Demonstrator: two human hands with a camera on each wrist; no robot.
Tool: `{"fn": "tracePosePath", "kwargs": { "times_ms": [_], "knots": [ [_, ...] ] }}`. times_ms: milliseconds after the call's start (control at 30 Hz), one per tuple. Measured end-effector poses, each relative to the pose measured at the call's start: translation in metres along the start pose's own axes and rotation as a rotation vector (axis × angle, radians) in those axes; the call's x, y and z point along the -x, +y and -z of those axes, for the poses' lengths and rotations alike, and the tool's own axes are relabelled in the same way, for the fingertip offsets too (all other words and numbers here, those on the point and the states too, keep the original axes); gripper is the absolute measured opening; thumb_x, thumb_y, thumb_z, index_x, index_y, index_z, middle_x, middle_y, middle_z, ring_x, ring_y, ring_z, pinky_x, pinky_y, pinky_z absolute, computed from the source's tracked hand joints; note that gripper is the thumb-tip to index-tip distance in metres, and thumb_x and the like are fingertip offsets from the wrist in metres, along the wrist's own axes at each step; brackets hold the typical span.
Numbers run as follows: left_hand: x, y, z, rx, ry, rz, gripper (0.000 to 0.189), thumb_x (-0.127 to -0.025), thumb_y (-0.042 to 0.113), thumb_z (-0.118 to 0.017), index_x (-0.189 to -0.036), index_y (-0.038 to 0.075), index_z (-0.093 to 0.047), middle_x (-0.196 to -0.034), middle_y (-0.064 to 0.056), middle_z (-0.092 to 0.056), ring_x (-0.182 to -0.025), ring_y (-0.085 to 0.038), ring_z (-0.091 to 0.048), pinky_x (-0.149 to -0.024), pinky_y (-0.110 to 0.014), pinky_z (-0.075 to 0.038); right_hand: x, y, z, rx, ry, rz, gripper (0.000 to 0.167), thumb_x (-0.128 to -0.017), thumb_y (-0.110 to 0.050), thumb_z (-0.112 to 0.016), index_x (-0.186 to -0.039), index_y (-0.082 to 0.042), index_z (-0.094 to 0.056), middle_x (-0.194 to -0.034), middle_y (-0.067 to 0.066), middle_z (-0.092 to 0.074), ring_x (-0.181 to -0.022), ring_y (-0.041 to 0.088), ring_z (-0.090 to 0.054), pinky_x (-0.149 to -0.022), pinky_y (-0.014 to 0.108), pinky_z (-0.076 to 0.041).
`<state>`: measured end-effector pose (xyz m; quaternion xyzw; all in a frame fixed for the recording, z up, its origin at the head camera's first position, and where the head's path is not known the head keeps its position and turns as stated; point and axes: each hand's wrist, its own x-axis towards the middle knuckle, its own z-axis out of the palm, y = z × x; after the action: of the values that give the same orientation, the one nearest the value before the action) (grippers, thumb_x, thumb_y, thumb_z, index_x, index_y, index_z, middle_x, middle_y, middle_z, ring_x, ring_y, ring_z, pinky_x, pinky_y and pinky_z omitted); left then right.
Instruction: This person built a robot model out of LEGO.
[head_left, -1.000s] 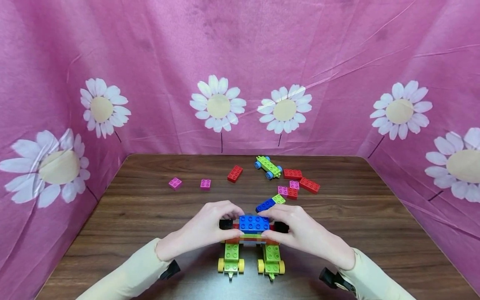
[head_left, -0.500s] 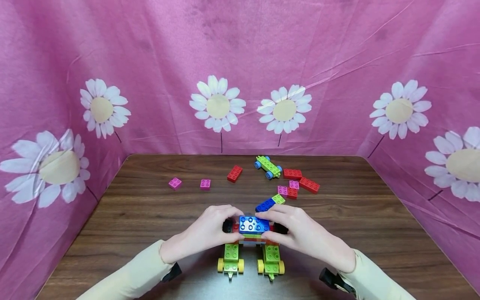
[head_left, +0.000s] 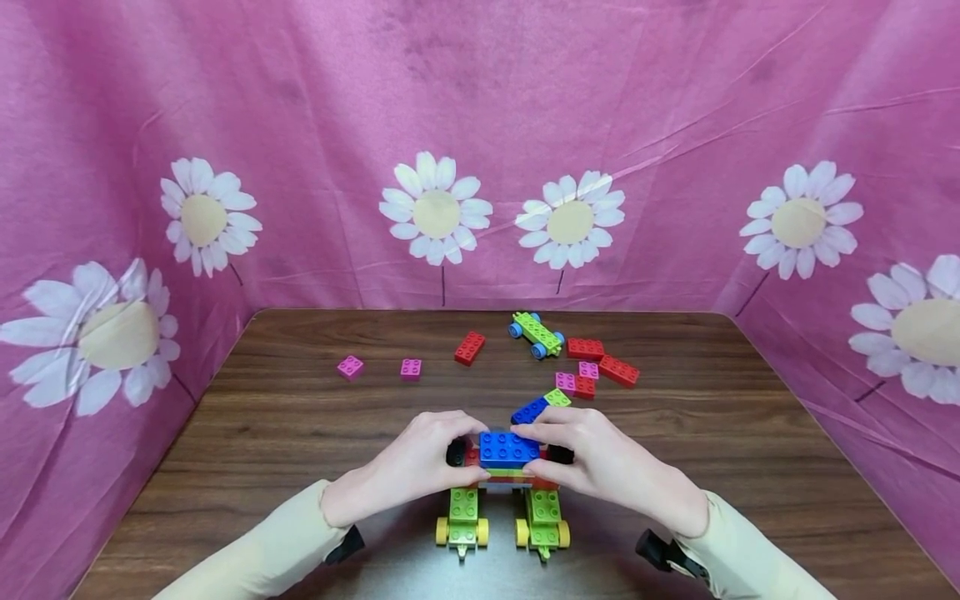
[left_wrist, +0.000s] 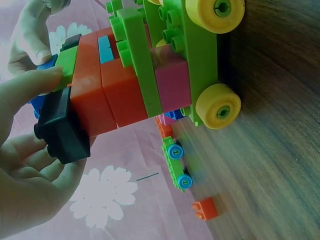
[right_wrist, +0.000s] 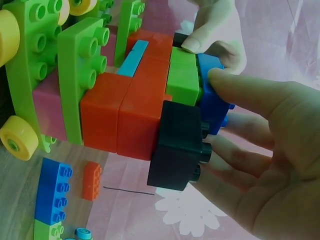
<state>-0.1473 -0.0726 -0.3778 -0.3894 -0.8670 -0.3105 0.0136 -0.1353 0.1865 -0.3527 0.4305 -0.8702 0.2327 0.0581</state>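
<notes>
A blue eight-stud toy brick (head_left: 508, 450) tops a built stack in front of the person. From the left, the left hand (head_left: 416, 454) holds the stack's upper part, its thumb on a lime green brick (left_wrist: 67, 65) just under the blue one. The right hand (head_left: 592, 454) pinches the blue brick's other end, thumb tip against its near side in the right wrist view. Black bricks (left_wrist: 62, 125) jut out at both sides. Below come red bricks (right_wrist: 142, 105), a light blue piece (right_wrist: 133, 57), lime plates and pink bricks (left_wrist: 171, 79), on two lime wheeled bases (head_left: 463, 507) with yellow wheels.
Just behind the stack lies a blue brick (head_left: 529, 410) joined to a lime one. Farther back are a lime car base (head_left: 537, 333) with blue wheels, several red bricks (head_left: 469, 348) and pink bricks (head_left: 411, 369). A pink flowered cloth (head_left: 480, 100) hangs beyond the table (head_left: 300, 417).
The left hand has shifted slightly right and down along the stack, baring more of the red brick beside the blue one. The right hand stays nearly in place; the wheeled bases have not moved.
</notes>
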Motion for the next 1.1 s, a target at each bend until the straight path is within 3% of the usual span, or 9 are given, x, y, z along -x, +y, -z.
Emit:
{"fn": "tracePosePath", "kwargs": {
  "times_ms": [300, 567, 833, 1100],
  "knots": [
    [0.0, -0.0003, 0.0014, -0.01, 0.012, -0.021, 0.037, -0.081, 0.025, -0.082, -0.111, 0.008, -0.069, -0.092, -0.001, -0.071, -0.078, -0.004, -0.056, -0.072, -0.016, -0.05, -0.0009, -0.0013, -0.0018, 0.0, 0.003, -0.042, 0.04, -0.085, -0.025, -0.078, -0.121, -0.011, -0.071, -0.093, -0.003, -0.066, -0.072, 0.004, -0.053, -0.055, 0.009, -0.042],
    [0.0032, 0.0008, 0.0026, 0.077, 0.055, -0.032, 0.037, -0.086, 0.031, -0.077, -0.116, 0.01, -0.07, -0.099, 0.001, -0.073, -0.084, -0.007, -0.063, -0.074, -0.018, -0.053, -0.0047, -0.0014, -0.0011, 0.005, -0.033, -0.062, 0.038, -0.086, -0.028, -0.077, -0.121, -0.012, -0.072, -0.093, -0.004, -0.066, -0.073, 0.003, -0.052, -0.056, 0.01, -0.043],
    [-0.0024, 0.004, 0.005, 0.075, 0.016, -0.02, 0.03, -0.086, 0.03, -0.077, -0.109, 0.01, -0.074, -0.09, 0.003, -0.073, -0.072, -0.004, -0.054, -0.062, -0.013, -0.045, -0.0044, -0.0006, 0.0019, 0.024, -0.04, -0.002, 0.037, -0.088, -0.031, -0.074, -0.12, -0.011, -0.072, -0.097, -0.003, -0.068, -0.077, 0.006, -0.055, -0.061, 0.009, -0.045],
    [-0.004, 0.0056, 0.0049, 0.068, -0.018, 0.014, 0.032, -0.087, 0.031, -0.077, -0.11, 0.009, -0.074, -0.093, 0.001, -0.074, -0.071, -0.006, -0.056, -0.062, -0.013, -0.046, -0.003, -0.0008, 0.0013, 0.022, -0.033, -0.02, 0.038, -0.086, -0.03, -0.076, -0.119, -0.011, -0.072, -0.095, -0.003, -0.068, -0.074, 0.005, -0.055, -0.059, 0.009, -0.045]
  ]
}}
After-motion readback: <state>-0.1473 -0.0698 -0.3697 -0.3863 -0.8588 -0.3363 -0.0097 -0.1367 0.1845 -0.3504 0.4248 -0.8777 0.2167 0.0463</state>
